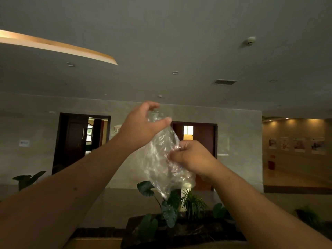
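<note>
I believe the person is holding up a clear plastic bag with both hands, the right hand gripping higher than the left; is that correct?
Not quite: in the head view the left hand grips the clear plastic bag higher, at its top, and the right hand pinches it lower down.

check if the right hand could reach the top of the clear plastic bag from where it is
Probably yes. The right hand pinches the side edge of the clear plastic bag just below the left hand, which pinches the top; nothing stands between them, though it must let go first.
</note>
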`<act>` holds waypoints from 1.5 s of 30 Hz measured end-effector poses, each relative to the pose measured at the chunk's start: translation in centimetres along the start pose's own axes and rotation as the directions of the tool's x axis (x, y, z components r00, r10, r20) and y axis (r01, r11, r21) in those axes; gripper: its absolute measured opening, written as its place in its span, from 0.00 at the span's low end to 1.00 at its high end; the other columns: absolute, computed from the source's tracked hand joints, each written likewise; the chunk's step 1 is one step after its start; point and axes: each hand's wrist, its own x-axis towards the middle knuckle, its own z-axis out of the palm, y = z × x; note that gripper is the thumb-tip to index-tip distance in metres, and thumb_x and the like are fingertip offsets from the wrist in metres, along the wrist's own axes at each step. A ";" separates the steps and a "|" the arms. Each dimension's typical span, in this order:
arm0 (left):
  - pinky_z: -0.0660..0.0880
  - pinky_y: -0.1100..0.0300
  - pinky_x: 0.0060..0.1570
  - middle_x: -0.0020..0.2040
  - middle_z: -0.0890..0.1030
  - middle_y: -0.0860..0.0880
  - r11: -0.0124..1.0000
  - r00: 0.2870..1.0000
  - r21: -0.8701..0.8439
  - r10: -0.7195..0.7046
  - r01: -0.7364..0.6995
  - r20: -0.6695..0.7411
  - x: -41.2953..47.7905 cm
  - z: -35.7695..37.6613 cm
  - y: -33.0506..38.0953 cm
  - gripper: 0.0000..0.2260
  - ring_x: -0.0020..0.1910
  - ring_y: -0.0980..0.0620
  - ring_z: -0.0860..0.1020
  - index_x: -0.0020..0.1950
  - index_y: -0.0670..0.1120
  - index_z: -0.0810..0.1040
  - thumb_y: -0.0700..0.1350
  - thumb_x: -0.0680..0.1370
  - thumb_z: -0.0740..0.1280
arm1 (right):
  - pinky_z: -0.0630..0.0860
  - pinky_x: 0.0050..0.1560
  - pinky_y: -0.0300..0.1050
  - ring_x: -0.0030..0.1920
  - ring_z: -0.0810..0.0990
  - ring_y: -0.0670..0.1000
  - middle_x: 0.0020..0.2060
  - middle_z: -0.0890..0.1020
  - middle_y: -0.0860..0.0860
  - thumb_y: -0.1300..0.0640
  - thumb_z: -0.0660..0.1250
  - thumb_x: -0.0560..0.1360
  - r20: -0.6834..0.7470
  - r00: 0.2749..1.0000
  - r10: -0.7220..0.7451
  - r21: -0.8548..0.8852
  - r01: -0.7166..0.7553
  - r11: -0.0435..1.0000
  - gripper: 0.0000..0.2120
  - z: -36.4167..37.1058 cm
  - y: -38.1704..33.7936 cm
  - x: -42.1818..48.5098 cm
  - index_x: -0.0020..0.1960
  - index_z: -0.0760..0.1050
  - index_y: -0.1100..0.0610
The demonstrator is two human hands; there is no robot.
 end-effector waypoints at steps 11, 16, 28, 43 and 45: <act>0.83 0.42 0.59 0.60 0.88 0.48 0.865 0.880 -0.245 -0.357 0.438 0.314 -1.9 -0.8 -1.1 0.29 0.52 0.47 0.88 0.64 0.50 0.81 0.63 0.70 0.80 | 0.86 0.52 0.59 0.53 0.88 0.63 0.55 0.88 0.62 0.61 0.71 0.81 -0.069 0.998 0.001 0.646 0.044 0.762 0.10 0.2 -1.6 0.2 0.61 0.81 0.62; 0.77 0.62 0.27 0.41 0.89 0.48 0.909 0.937 -0.261 -0.270 0.324 0.223 -1.7 -0.7 -0.9 0.07 0.28 0.56 0.80 0.56 0.43 0.83 0.47 0.83 0.72 | 0.76 0.52 0.58 0.49 0.82 0.61 0.51 0.85 0.59 0.58 0.65 0.83 -0.051 0.998 -0.026 0.532 0.049 0.845 0.12 -0.8 -1.2 0.3 0.63 0.81 0.61; 0.77 0.57 0.27 0.42 0.88 0.45 0.635 0.901 -0.639 -0.323 0.434 0.290 -2.5 -0.4 -0.7 0.14 0.32 0.53 0.82 0.47 0.42 0.84 0.40 0.84 0.60 | 0.68 0.30 0.44 0.32 0.73 0.52 0.35 0.83 0.54 0.68 0.60 0.81 -0.124 0.990 -0.067 0.578 0.127 0.806 0.22 -1.2 -1.0 0.2 0.39 0.87 0.52; 0.82 0.49 0.46 0.60 0.86 0.44 0.777 0.911 -0.483 -0.294 0.405 0.290 -2.4 -0.9 -0.7 0.19 0.52 0.41 0.84 0.61 0.46 0.83 0.27 0.80 0.62 | 0.82 0.61 0.56 0.63 0.83 0.64 0.63 0.84 0.59 0.33 0.72 0.73 0.116 0.987 0.108 0.346 -0.142 0.927 0.29 -1.4 -2.0 -0.8 0.67 0.79 0.50; 0.84 0.43 0.52 0.60 0.87 0.42 0.785 0.918 -0.482 -0.287 0.390 0.274 -2.4 -1.0 -0.8 0.18 0.54 0.40 0.85 0.60 0.44 0.85 0.27 0.80 0.63 | 0.84 0.54 0.50 0.56 0.87 0.59 0.59 0.87 0.56 0.41 0.76 0.75 0.198 0.975 0.104 0.283 -0.158 0.946 0.26 -0.7 -2.0 -0.8 0.67 0.80 0.54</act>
